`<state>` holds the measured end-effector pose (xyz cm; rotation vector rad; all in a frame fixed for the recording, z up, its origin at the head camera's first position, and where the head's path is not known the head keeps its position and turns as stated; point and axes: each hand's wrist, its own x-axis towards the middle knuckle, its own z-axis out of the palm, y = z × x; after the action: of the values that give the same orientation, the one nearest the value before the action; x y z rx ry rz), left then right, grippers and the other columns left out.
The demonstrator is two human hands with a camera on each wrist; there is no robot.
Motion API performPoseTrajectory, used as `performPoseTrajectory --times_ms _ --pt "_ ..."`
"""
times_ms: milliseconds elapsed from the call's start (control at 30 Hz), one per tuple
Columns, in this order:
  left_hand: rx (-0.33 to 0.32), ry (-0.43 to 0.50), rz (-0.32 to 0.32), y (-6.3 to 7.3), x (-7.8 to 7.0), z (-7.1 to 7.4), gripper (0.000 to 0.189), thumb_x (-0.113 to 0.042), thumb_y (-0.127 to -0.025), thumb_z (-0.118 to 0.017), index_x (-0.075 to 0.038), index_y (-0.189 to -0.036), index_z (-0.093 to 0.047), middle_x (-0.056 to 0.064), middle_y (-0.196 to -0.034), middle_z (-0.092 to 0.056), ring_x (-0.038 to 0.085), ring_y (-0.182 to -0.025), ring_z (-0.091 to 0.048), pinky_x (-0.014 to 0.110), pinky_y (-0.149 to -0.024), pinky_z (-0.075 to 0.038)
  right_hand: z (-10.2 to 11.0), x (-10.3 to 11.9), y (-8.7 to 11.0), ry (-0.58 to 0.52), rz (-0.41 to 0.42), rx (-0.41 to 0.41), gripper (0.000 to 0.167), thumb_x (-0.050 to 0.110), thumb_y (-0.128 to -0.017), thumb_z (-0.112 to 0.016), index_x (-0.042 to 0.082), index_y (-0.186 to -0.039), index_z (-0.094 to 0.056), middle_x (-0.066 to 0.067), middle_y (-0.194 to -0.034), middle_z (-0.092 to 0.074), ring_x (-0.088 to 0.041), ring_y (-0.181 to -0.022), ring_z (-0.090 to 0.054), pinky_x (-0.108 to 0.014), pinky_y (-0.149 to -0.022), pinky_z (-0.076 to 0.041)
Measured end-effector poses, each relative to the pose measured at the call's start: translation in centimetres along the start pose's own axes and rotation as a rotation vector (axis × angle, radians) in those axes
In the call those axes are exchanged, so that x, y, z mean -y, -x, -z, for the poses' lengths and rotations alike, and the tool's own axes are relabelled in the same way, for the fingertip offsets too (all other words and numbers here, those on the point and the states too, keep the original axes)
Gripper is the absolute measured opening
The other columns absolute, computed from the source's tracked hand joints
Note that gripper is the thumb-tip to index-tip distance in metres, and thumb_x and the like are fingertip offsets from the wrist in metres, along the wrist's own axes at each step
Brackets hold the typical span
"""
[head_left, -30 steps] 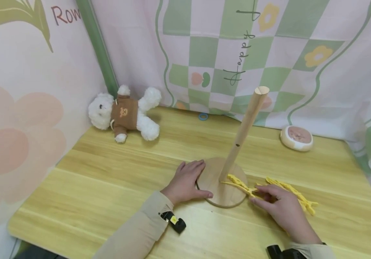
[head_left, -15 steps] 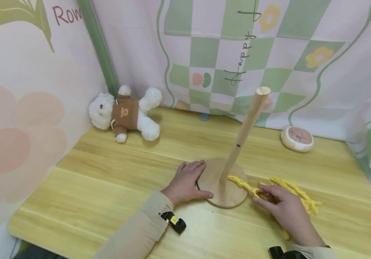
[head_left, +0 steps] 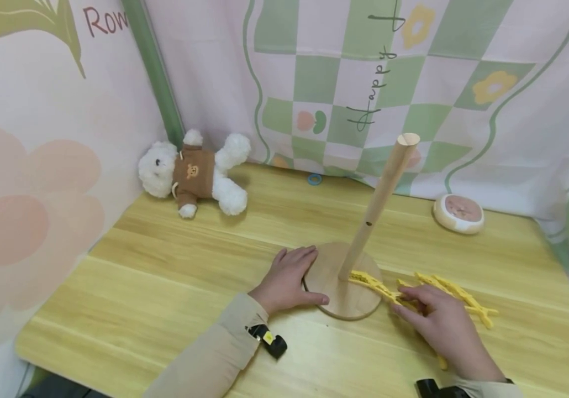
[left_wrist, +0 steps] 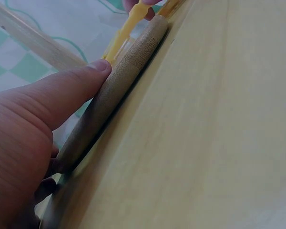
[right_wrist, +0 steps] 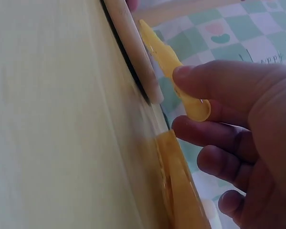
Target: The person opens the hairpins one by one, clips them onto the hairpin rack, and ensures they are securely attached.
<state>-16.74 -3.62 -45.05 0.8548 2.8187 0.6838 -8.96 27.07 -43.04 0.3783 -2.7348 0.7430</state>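
Note:
A round wooden base carries a leaning-looking wooden post with a small dark hole partway up. My left hand rests on the base's left edge, fingers spread along it and thumb lying on top near the front. My right hand pinches a yellow branch-shaped piece between thumb and fingers. That piece reaches over the base, its tip close to the foot of the post; whether they touch, I cannot tell. Several more yellow branch-like pieces lie on the table behind and beside the right hand.
A white plush toy in a brown shirt lies at the table's back left. Near the curtain are a small blue ring and, at the right, a white and pink rounded object. The wooden table has a wall on its left.
My right hand has shifted slightly right with the yellow branch-shaped piece, whose two tips by the post now look closer together. The left hand stays on the base.

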Motion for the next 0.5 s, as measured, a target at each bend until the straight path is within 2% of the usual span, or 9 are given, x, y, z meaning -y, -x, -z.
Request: performPoseTrajectory --times_ms 200,300,500 --pt "-0.002 0.006 -0.002 0.0 0.1 0.0 0.105 -0.066 -0.08 -0.074 -0.01 -0.158 -0.032 0.004 -0.164 -0.029 0.022 -0.151 -0.025 0.049 -0.124 -0.008 -0.3 0.5 -0.2 0.027 0.024 -0.008 0.032 0.022 -0.075 -0.089 0.01 -0.103 -0.079 0.007 -0.086 -0.069 -0.004 -0.071 -0.052 -0.027 -0.058 -0.047" --pt "0.004 0.007 0.001 0.0 0.0 0.0 0.105 -0.065 -0.08 -0.074 -0.009 -0.158 -0.032 0.004 -0.164 -0.029 0.022 -0.151 -0.025 0.049 -0.124 -0.007 -0.4 0.9 -0.4 0.042 0.013 0.009 0.034 0.025 -0.076 -0.088 0.011 -0.105 -0.079 0.009 -0.085 -0.067 -0.005 -0.072 -0.053 -0.028 -0.06 -0.047" --pt "0.007 0.003 0.005 0.0 0.0 0.0 0.105 -0.066 -0.08 -0.073 -0.01 -0.158 -0.031 0.003 -0.164 -0.028 0.022 -0.151 -0.024 0.048 -0.124 -0.007 -0.6 1.3 -0.5 0.038 -0.003 0.044 0.038 0.029 -0.078 -0.087 0.009 -0.109 -0.078 0.015 -0.078 -0.059 -0.002 -0.068 -0.048 -0.024 -0.055 -0.041"
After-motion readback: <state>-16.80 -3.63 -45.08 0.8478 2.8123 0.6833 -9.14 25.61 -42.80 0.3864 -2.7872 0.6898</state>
